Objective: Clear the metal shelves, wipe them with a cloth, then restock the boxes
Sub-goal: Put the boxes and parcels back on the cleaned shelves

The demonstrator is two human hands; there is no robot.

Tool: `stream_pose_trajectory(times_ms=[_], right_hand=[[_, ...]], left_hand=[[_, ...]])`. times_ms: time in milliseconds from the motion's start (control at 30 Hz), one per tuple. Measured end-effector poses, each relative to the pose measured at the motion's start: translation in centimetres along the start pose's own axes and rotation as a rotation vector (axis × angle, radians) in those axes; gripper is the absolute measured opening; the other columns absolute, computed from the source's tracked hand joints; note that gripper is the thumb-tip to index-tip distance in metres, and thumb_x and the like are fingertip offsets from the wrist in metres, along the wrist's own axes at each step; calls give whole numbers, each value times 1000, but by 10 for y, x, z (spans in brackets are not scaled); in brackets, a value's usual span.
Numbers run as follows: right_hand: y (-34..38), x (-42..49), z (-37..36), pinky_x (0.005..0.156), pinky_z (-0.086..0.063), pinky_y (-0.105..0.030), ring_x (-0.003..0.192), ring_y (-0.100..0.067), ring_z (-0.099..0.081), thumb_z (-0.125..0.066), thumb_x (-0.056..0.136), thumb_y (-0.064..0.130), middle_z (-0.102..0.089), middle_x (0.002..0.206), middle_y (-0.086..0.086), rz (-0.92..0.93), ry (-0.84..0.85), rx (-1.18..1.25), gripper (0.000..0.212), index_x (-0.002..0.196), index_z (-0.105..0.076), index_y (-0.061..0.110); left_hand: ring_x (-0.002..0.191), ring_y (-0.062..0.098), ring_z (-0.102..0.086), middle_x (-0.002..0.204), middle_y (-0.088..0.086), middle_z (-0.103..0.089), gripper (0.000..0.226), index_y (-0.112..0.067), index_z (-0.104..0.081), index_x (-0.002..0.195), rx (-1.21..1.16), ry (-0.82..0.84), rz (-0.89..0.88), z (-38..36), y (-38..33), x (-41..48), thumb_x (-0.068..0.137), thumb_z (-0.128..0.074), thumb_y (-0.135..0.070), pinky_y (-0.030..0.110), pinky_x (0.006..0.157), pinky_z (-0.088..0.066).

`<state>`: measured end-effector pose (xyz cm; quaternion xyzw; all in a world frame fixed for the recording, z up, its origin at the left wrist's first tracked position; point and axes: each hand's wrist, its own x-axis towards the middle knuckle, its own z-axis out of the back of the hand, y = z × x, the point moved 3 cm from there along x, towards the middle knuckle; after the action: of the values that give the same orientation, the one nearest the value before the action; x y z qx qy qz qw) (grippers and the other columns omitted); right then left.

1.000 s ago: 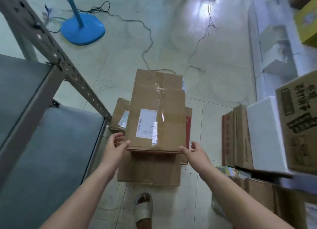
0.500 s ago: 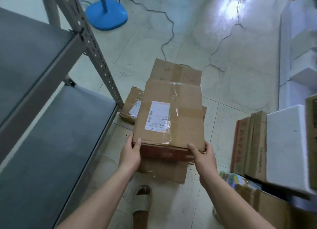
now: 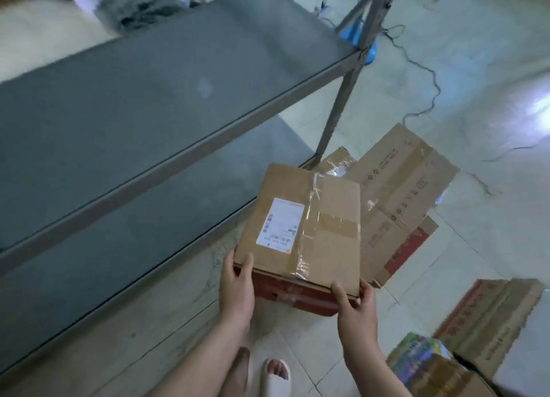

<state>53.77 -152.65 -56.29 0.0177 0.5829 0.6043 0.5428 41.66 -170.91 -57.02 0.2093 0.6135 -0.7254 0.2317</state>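
Observation:
A taped cardboard box (image 3: 321,227) with a white shipping label is held up off the floor, beside the front edge of the metal shelves. My left hand (image 3: 238,289) grips its near left corner and my right hand (image 3: 355,307) grips its near right corner. The grey upper shelf (image 3: 154,87) and the lower shelf (image 3: 89,241) carry no boxes. A grey cloth (image 3: 137,6) lies bunched at the far edge of the upper shelf.
Other cardboard boxes (image 3: 398,188) lie stacked on the tiled floor behind the held one. More boxes (image 3: 488,319) and a colourful pack (image 3: 416,355) sit at the lower right. A shelf post (image 3: 342,98), a blue fan base (image 3: 357,36) and cables (image 3: 428,78) stand beyond. My sandalled foot (image 3: 276,375) is below.
Both hands closed on the top box and lifted it off the floor stack. The view swung left, bringing the shelves into the middle.

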Motion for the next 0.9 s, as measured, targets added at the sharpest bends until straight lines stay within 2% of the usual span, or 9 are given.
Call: stream_pose_trajectory(times_ms=[100, 200, 300, 367, 400, 500, 633, 833, 900], right_hand=[[-13, -43, -56, 101, -48, -46, 103, -14, -63, -73, 92, 31, -64, 118, 3, 42, 115, -132, 47, 131, -48, 28], [-36, -90, -130, 101, -49, -49, 106, -22, -65, -75, 91, 26, -67, 118, -3, 104, 263, -238, 42, 124, -49, 27], [-61, -143, -209, 85, -50, -33, 101, -18, -64, -73, 92, 18, -65, 118, -4, 196, 446, -318, 41, 126, -49, 23], [-86, -178, -266, 74, -44, -20, 99, -13, -61, -69, 95, 17, -61, 120, -2, 254, 571, -386, 44, 133, -48, 17], [-98, -200, -295, 73, -43, -19, 97, -10, -59, -68, 96, 20, -60, 119, 2, 274, 626, -428, 46, 137, -46, 17], [-140, -253, -373, 81, -45, -31, 96, -3, -58, -64, 98, 31, -61, 116, 10, 308, 760, -551, 47, 139, -42, 26], [-201, -315, -474, 96, -50, -40, 115, -17, -60, -64, 99, 27, -60, 126, 7, 324, 852, -607, 50, 143, -42, 23], [-314, -383, -645, 102, -52, -55, 110, -17, -65, -68, 88, 40, -65, 121, 11, 298, 941, -660, 51, 135, -49, 30], [-333, -391, -696, 105, -50, -53, 115, -18, -62, -68, 92, 30, -63, 121, 9, 291, 955, -599, 50, 137, -48, 24]], left_hand=[[108, 4, -61, 122, -11, -65, 33, -30, -53, 134, -74, -174, 21, 87, 22, -8, 102, -56, -24, 30, 92, -46], [107, 6, -62, 121, -7, -66, 33, -24, -55, 134, -179, -345, 42, 189, 53, -13, 102, -54, -17, 27, 87, -45], [107, 7, -63, 120, -6, -67, 30, -25, -55, 131, -270, -485, 86, 291, 92, -22, 103, -55, -17, 24, 82, -45], [104, 6, -62, 116, -9, -66, 27, -28, -54, 127, -325, -590, 99, 364, 122, -29, 103, -55, -16, 21, 79, -45], [106, 8, -62, 115, -10, -65, 27, -27, -53, 128, -343, -632, 112, 400, 140, -33, 103, -55, -17, 21, 80, -45], [111, 13, -62, 120, -7, -66, 29, -28, -54, 131, -411, -728, 142, 492, 185, -40, 103, -54, -20, 32, 91, -49], [112, 13, -62, 121, -8, -66, 29, -34, -55, 126, -496, -830, 123, 600, 248, -38, 101, -58, -22, 35, 95, -49], [90, -18, -58, 114, -17, -61, 33, -23, -52, 131, -481, -854, 72, 778, 338, 14, 101, -59, -14, 18, 83, -46], [89, -19, -57, 113, -19, -57, 33, -22, -49, 133, -427, -811, 21, 822, 349, 43, 102, -57, -15, 10, 82, -47]])
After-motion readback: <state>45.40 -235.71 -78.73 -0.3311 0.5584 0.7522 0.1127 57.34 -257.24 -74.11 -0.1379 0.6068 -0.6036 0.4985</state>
